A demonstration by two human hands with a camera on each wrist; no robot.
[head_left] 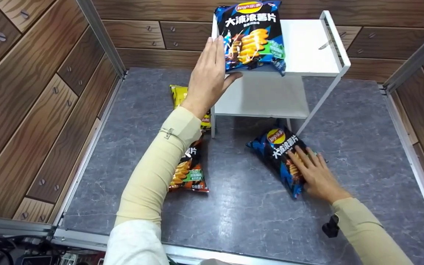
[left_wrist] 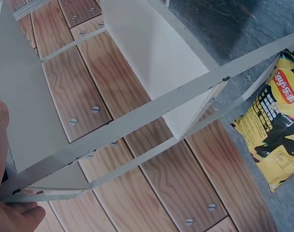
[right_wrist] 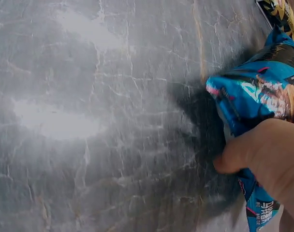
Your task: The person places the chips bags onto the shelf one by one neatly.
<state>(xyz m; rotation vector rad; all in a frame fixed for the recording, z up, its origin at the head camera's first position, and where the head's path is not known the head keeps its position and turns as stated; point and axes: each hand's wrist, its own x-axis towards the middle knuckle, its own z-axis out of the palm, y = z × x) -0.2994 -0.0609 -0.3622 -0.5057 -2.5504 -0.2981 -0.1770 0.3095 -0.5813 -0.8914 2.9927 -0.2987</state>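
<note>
My left hand [head_left: 208, 73] grips the front left corner of a white two-tier rack [head_left: 307, 48]. Its fingers run along the side frame [left_wrist: 118, 121], with the thumb at the front edge. Beside those fingers, a blue-and-black bag of potato chips [head_left: 252, 40] rests on the top shelf. On the floor at the rack's front right leg, my right hand [head_left: 317, 176] holds a second blue-and-black bag of potato chips [head_left: 276, 151]. The fingers spread over its face, while the thumb [right_wrist: 234, 157] presses its near side in the right wrist view.
A yellow bag of chips [left_wrist: 277, 121] lies on the floor left of the rack. An orange-and-black bag [head_left: 195, 180] lies nearer, partly hidden by my left sleeve. Wood-patterned panels [head_left: 134, 33] and metal rails [head_left: 410, 158] border the grey floor [head_left: 241, 217].
</note>
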